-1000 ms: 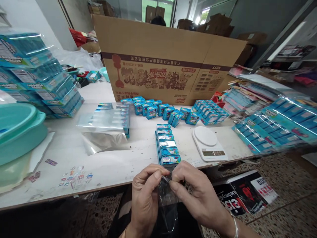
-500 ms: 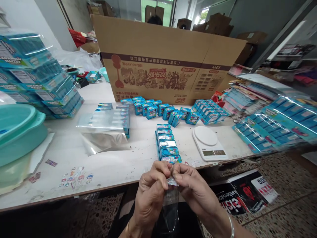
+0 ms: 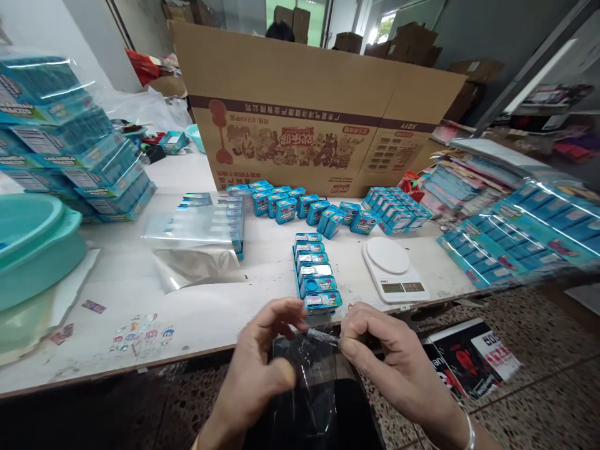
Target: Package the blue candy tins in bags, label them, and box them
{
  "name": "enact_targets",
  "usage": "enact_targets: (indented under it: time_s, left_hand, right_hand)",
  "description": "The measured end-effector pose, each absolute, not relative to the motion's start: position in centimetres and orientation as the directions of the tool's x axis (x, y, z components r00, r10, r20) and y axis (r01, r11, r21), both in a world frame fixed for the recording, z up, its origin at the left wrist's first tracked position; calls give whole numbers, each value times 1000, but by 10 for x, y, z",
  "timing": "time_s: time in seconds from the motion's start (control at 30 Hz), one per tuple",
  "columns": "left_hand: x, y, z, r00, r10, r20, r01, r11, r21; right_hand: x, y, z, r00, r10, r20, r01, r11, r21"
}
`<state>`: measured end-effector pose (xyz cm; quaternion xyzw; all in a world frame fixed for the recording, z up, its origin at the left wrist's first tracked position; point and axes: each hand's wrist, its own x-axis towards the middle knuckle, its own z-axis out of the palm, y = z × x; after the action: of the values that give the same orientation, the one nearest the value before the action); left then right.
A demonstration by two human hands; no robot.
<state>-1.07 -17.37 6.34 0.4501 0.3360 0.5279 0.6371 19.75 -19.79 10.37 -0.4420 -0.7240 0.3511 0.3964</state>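
Note:
Both of my hands hold a clear plastic bag [image 3: 312,369] just below the table's front edge. My left hand [image 3: 262,365] pinches the bag's left rim, with the thumb and fingers closed on the film. At the right rim, my right hand [image 3: 389,356] pinches the mouth, which is pulled open between the two hands. Right beyond my fingers a row of several small blue boxes [image 3: 313,275] lies on the white table [image 3: 187,312], running away from me.
A white kitchen scale [image 3: 394,269] sits right of the row. More loose blue boxes [image 3: 323,209] lie before a large cardboard carton [image 3: 309,112]. Clear bags [image 3: 192,240], wrapped box stacks [image 3: 70,144], a teal basin [image 3: 32,244] and wrapped packs [image 3: 520,237] fill the sides.
My hands were close together, rubbing the bag's mouth; now they have moved apart and the mouth has spread open.

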Motion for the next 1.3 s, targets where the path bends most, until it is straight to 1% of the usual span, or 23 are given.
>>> enact_targets:
  time_s: [0.07,0.1,0.13,0.2,0.23,0.3,0.4,0.5,0.57,0.67,0.73,0.8,0.9,1.0,1.1,1.2,1.3]
  left_hand:
    - [-1,-181,63,295,955,-39,-283,126,951]
    - [3,-185,62,305,950,-59,-281,150,948]
    - [8,-187,62,295,953,-62,-302,154,941]
    - [14,-189,61,235,972,-22,-365,109,925]
    - [16,-190,60,195,981,6,-390,72,918]
    - [17,-189,58,132,990,40,-427,20,904]
    - [18,-190,55,102,995,6,-473,43,880]
    - [21,-191,54,115,993,-37,-481,88,872]
    - [22,-191,54,106,994,-39,-470,85,879]
    - [21,-188,57,35,999,14,-422,2,907]
    - [19,-185,58,8,999,52,-387,-45,921]
    - [17,-183,57,-1,998,55,-390,-51,919]
    - [15,-183,55,-24,999,29,-423,-36,905]
    - [15,-184,54,-44,999,-1,-418,-18,908]
    - [15,-185,54,-36,999,-36,-401,19,916]
    - [15,-185,56,29,996,-89,-458,92,884]
    - [15,-184,56,97,981,-168,-552,193,811]
  right_hand:
    - [197,-197,105,-328,894,306,421,428,-800]
    - [196,-197,105,-347,880,324,442,458,-771]
    - [195,-197,106,-364,868,339,455,483,-748]
    - [192,-197,104,-375,857,353,466,504,-727]
    - [190,-196,103,-366,862,352,460,496,-736]
    - [186,-196,97,-330,886,327,412,447,-794]
    - [180,-198,84,-292,917,270,269,350,-897]
    - [173,-201,71,-279,916,289,151,338,-929]
    - [167,-201,65,-228,912,340,116,373,-921]
    - [156,-198,59,-57,902,427,120,431,-894]
    - [149,-194,57,42,893,449,123,441,-889]
    - [146,-191,57,89,899,429,111,419,-901]
    - [145,-190,59,97,935,340,64,335,-940]
    - [147,-189,62,6,970,241,7,241,-970]
    - [147,-189,63,-71,980,183,-54,180,-982]
    - [144,-189,59,-116,980,162,-143,145,-979]
    - [141,-191,53,-116,977,179,-200,154,-968]
